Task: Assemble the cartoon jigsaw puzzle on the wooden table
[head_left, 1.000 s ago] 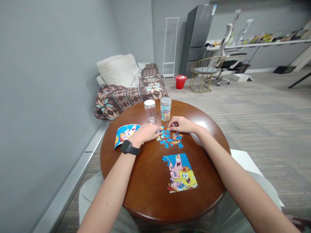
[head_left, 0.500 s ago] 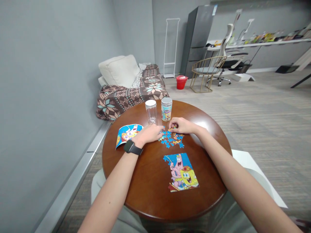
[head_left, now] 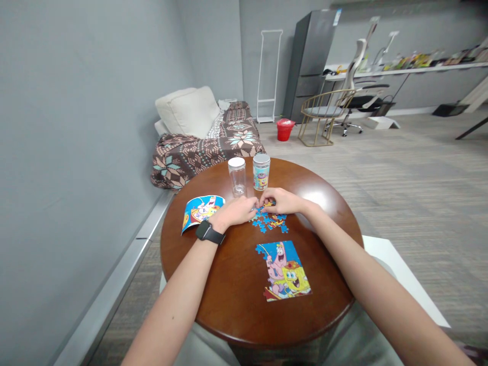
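My left hand (head_left: 240, 209), with a dark watch on its wrist, reaches over the left side of a pile of loose jigsaw puzzle pieces (head_left: 263, 223). Its fingers are pinched together on a small puzzle piece, mostly hidden. My right hand (head_left: 280, 201) is curled over the back of the pile. Its thumb and fingertips close on another puzzle piece and almost meet the left fingertips. Nearer to me lies a partly joined puzzle (head_left: 287, 269) with a pink starfish and a yellow sponge character; its left edge is ragged.
A clear jar (head_left: 238, 179) with a white lid and a printed jar (head_left: 261, 173) stand behind the hands. A curved picture sheet (head_left: 202, 209) lies left on the round brown table (head_left: 236, 305). Beyond are a covered sofa (head_left: 229, 140) and a red bin (head_left: 284, 130).
My right hand has moved left, bringing its fingertips close to those of my left hand. The left hand has barely shifted. The joined puzzle and jars stay in place.
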Tool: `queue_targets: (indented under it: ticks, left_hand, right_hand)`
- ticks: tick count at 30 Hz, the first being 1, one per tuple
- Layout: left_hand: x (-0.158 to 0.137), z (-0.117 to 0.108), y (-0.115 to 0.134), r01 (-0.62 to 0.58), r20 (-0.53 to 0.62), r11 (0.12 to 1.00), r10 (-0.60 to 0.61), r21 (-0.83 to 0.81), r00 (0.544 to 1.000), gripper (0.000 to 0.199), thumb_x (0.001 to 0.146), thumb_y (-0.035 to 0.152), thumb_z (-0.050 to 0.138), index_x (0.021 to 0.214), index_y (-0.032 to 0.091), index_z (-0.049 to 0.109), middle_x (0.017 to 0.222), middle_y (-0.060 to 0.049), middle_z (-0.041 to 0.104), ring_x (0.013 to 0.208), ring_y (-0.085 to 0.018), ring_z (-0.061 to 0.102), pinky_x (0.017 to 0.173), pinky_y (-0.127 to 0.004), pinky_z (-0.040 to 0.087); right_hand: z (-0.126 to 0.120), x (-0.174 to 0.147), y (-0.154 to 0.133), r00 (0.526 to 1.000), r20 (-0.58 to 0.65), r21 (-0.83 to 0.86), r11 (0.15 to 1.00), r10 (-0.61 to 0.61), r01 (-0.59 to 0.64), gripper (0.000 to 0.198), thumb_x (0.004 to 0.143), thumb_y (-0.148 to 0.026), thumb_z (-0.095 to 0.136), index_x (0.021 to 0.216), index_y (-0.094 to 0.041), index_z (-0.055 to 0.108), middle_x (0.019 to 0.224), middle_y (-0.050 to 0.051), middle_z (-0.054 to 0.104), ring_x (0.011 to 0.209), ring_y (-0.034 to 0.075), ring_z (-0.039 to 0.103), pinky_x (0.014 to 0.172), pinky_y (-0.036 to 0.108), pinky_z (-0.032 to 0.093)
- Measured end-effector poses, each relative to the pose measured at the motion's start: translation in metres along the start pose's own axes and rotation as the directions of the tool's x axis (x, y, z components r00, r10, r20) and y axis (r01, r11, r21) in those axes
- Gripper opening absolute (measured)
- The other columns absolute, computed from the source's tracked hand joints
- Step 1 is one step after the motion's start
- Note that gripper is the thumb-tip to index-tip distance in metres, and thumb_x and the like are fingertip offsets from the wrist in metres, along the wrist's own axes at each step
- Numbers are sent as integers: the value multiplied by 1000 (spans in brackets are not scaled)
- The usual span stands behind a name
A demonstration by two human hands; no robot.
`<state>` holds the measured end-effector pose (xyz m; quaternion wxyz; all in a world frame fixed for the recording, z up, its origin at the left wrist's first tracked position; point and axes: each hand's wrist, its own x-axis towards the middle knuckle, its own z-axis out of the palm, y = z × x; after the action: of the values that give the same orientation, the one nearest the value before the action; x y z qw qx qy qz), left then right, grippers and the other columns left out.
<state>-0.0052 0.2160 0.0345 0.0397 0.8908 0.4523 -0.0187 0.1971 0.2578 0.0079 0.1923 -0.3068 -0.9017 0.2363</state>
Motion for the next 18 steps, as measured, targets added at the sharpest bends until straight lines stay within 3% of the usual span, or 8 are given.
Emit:
queue_targets:
  ticks: [6, 12, 18]
  left_hand:
    - [-2, -4, -13, 25, -42, 998, -28, -54, 999, 23, 90, 35, 48, 102, 22, 62, 92, -6, 70, 83, -21, 67, 66, -26, 44]
    - [-8, -14, -28, 90, -8, 987, -92, -133, 996, 19, 84, 36, 56, 87, 21, 67, 81, -2, 70, 71, -16, 63, 60, -24, 39]
    - [-4, -10, -23, 34, 5, 983, -34, -178, 999, 18, 82, 36, 61, 89, 22, 68, 81, -2, 70, 70, -15, 62, 58, -23, 37]
  right_hand:
    - [7, 4, -1, 999, -35, -36, 999, -8, 7, 18, 76, -30, 69, 87, -16, 69, 78, 3, 61, 70, 13, 55, 69, 25, 44]
    - [3, 4, -2, 1000, -19, -20, 1000, 10, -11, 9, 75, -21, 67, 82, -16, 69, 81, 3, 63, 72, 13, 56, 69, 25, 44]
    - [1, 2, -5, 999, -21, -22, 999, 33, -33, 8, 72, -13, 64, 79, -15, 65, 77, 2, 62, 69, 12, 54, 66, 23, 43]
